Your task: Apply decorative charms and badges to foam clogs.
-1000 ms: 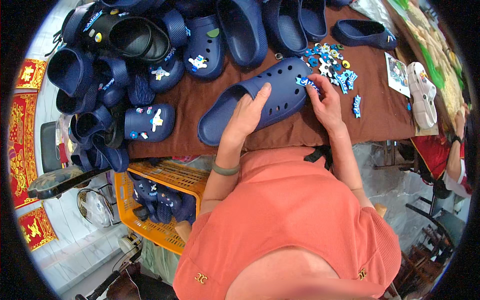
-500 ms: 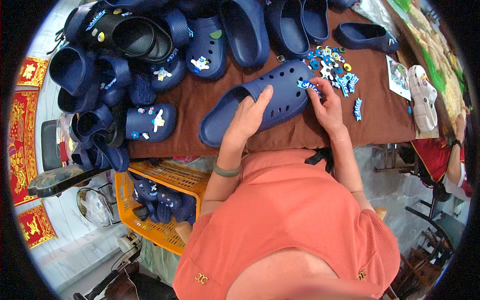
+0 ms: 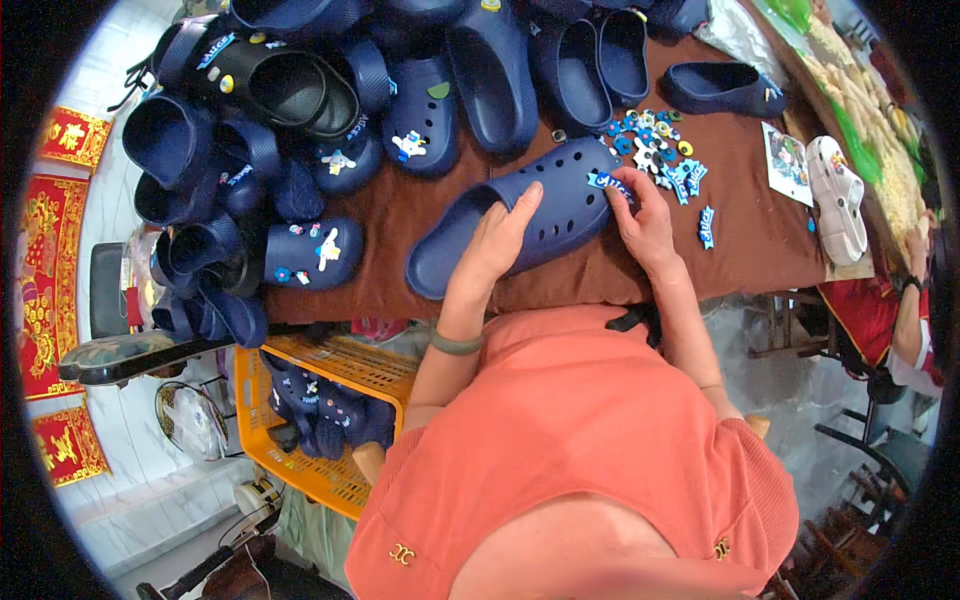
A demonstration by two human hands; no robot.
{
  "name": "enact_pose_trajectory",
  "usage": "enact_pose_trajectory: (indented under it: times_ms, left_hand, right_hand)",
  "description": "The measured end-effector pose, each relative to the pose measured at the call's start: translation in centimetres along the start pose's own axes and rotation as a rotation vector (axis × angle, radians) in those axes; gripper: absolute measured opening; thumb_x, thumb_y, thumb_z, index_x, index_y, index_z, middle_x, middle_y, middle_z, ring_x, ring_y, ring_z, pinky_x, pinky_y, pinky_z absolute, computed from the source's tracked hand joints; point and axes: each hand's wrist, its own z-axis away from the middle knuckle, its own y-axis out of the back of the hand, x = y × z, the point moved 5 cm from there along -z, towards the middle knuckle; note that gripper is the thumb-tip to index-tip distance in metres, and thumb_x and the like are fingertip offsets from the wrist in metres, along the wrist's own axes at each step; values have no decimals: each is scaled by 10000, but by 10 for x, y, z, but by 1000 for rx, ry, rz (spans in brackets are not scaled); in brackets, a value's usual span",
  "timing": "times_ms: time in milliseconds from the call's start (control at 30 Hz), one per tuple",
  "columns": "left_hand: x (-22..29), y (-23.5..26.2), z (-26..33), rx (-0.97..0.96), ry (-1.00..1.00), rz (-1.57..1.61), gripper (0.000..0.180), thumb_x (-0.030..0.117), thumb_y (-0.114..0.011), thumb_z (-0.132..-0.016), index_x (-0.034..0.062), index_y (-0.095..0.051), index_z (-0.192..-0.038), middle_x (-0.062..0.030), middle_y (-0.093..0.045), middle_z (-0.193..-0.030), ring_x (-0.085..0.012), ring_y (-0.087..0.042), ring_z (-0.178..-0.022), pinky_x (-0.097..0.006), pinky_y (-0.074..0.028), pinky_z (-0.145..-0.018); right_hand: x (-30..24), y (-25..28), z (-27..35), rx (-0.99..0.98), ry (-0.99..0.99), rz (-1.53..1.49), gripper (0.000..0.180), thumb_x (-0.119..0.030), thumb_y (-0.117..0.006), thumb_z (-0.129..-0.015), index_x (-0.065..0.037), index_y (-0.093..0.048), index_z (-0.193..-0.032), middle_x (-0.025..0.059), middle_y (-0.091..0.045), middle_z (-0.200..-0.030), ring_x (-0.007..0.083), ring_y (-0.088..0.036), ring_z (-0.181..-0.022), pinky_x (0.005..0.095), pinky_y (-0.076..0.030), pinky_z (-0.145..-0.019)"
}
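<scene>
A navy foam clog (image 3: 550,225) lies on the brown cloth in front of me. My left hand (image 3: 492,242) reaches into its foot opening and grips the upper, thumb outside on the holed top, other fingers hidden inside. At the clog's toe end, my right hand (image 3: 645,222) pinches a blue-and-white lettered charm (image 3: 606,182) against the holes. Whether the charm's stud sits in a hole cannot be seen. Just beyond that hand lies a pile of small charms (image 3: 645,140) in blue, white, black and yellow. Another lettered charm (image 3: 707,227) rests by itself to the right.
Navy clogs crowd the table's far and left sides, with a decorated clog (image 3: 313,253) left of my work. A printed card (image 3: 788,165) and white clog (image 3: 837,200) stand right. An orange crate (image 3: 300,472) of clogs is below left. Another person's arm (image 3: 910,315) shows far right.
The view has shifted slightly. My right hand's fingers have closed a little more around the lettered charm at the clog's toe; my left hand keeps its grip.
</scene>
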Motion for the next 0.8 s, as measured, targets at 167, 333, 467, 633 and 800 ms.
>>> enact_pose_trajectory:
  times_ms: [167, 333, 467, 633, 800]
  left_hand:
    - [-4, 1, -1, -7, 15, 51, 535, 415, -491, -984, -48, -573, -1239, -136, -648, -1150, -194, -623, -1034, -332, -478, -915]
    - [-1, -1, -1, -74, 4, 132, 475, 360, -522, -991, -30, -561, -1260, -101, -642, -1166, -165, -631, -1009, -307, -505, -885]
    - [1, -2, 2, -84, 16, 174, 489, 366, -524, -988, -32, -552, -1271, -103, -640, -1171, -168, -635, -1007, -310, -504, -890]
    - [5, -2, 3, -67, 8, 161, 500, 369, -525, -986, -35, -543, -1280, -108, -636, -1177, -170, -634, -1010, -309, -502, -899]
    - [12, -5, 7, -92, 9, 197, 511, 376, -527, -983, -32, -530, -1291, -112, -627, -1189, -171, -633, -1009, -307, -502, -898]
  right_hand:
    - [3, -2, 1, 9, 26, 15, 200, -111, -621, -932, -6, -595, -1100, 74, -639, -920, 129, -582, -813, 262, -471, -729]
    - [0, -1, 1, 25, 36, 2, 194, -106, -626, -914, -13, -584, -1079, 156, -628, -953, 266, -628, -858, 339, -492, -770]
    - [-1, -1, -1, 14, 45, 3, 198, -110, -628, -914, -16, -582, -1082, 158, -630, -970, 291, -630, -868, 348, -493, -775]
    - [0, -2, -1, 25, 44, 10, 199, -112, -628, -913, -16, -582, -1080, 161, -628, -971, 293, -630, -867, 350, -493, -773]
    - [-3, -2, -1, 19, 49, 24, 193, -115, -624, -914, -15, -581, -1074, 161, -628, -969, 292, -632, -869, 350, -493, -775]
